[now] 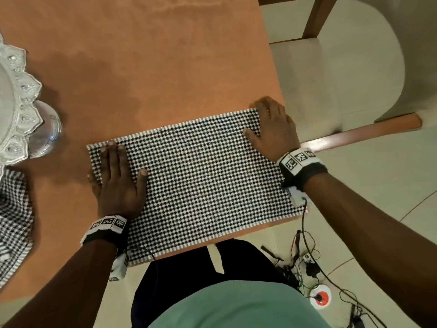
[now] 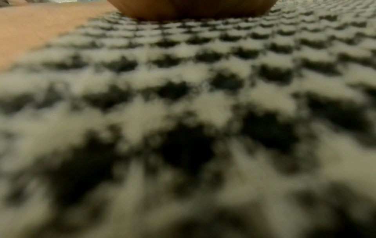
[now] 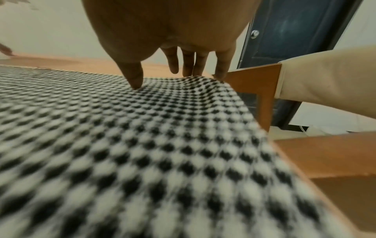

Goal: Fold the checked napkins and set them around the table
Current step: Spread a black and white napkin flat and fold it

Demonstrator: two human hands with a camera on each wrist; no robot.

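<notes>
A black-and-white checked napkin lies spread flat on the near right corner of the orange-brown table. My left hand lies flat on the napkin's left end, fingers straight and pointing away from me. My right hand presses on the far right corner, fingers spread and reaching the napkin's far edge. In the right wrist view the thumb touches the napkin and the fingertips sit at its slightly raised corner. The left wrist view is filled by the blurred napkin.
A silver scalloped stand on a glass base stands at the table's left. More checked cloth lies beneath it at the left edge. A cream chair stands right of the table. Cables trail on the floor.
</notes>
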